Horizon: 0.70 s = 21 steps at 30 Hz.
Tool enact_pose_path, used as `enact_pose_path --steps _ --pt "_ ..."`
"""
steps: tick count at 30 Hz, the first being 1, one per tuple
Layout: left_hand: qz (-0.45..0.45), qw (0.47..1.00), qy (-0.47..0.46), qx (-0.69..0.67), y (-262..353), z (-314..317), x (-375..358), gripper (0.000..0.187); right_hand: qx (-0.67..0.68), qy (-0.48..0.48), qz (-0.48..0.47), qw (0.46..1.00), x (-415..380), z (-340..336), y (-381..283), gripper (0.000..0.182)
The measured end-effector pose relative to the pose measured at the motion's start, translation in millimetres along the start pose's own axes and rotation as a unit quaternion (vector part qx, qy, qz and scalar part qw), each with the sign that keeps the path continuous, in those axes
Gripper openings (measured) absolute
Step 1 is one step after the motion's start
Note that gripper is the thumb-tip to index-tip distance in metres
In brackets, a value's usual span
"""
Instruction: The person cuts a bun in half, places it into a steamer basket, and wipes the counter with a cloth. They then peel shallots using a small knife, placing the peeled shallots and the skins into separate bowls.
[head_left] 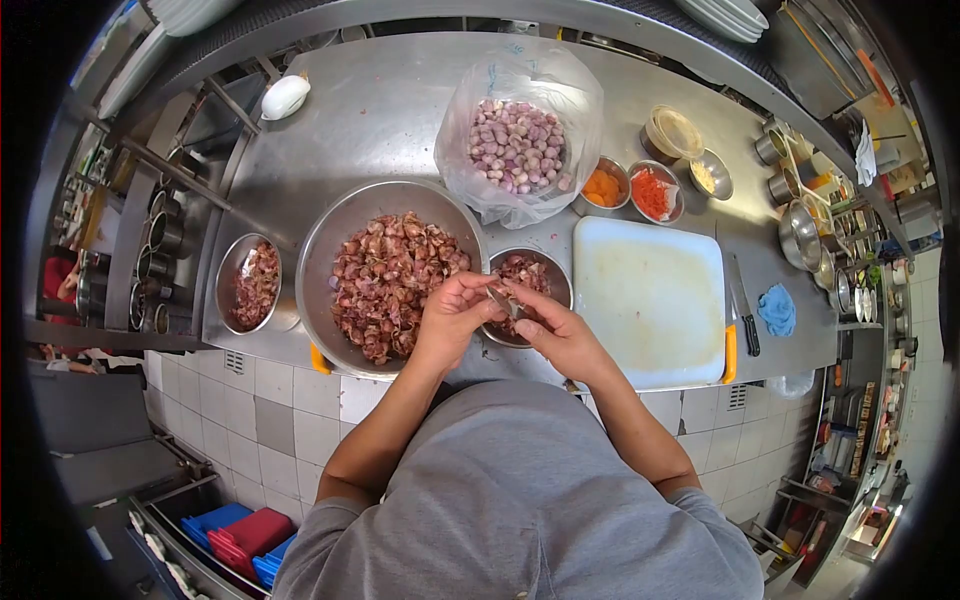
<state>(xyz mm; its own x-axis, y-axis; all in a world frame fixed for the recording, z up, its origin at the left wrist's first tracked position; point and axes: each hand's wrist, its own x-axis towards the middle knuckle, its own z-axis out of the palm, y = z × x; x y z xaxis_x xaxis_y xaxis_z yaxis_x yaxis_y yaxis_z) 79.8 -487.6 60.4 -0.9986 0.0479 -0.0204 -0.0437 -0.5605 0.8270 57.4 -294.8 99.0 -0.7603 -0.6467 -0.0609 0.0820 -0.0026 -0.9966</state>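
My left hand (455, 315) and my right hand (555, 330) meet over a small steel bowl (566, 290) holding reddish-brown skins (525, 268). A small knife (502, 300), its short grey blade showing between the fingertips, appears to be in my right hand. My left thumb and fingers are pinched; what they hold is too small to make out. Left of them stands a large steel bowl (318, 225) heaped with unpeeled shallots (390, 280). Behind the hands, a clear plastic bag (575, 85) contains peeled shallots (515, 150).
To the right lies a white cutting board (650, 300), then a black-handled knife (745, 305) and blue cloth (776, 310). Small bowls of orange pieces (602, 188) and shredded carrot (652, 195) stand behind it. A bowl of skins (250, 285) is at far left. A shelf (400, 45) spans the back.
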Motion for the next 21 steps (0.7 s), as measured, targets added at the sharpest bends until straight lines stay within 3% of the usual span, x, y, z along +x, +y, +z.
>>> enact_pose_path --steps 8,12,14,21 --pt "0.040 0.998 -0.005 0.039 -7 12 -1 0.026 0.045 0.063 0.049 0.996 2 1 -3 0.037" --pt "0.004 0.999 0.028 0.021 0 20 2 0.021 0.115 0.062 0.024 0.991 3 4 -10 0.038" --pt "0.007 0.999 0.039 0.026 -1 18 5 0.019 0.100 0.062 0.104 0.988 0 3 -8 0.038" --pt "-0.081 0.986 0.026 0.145 -8 6 15 0.017 0.108 0.111 0.065 0.986 1 0 3 0.039"
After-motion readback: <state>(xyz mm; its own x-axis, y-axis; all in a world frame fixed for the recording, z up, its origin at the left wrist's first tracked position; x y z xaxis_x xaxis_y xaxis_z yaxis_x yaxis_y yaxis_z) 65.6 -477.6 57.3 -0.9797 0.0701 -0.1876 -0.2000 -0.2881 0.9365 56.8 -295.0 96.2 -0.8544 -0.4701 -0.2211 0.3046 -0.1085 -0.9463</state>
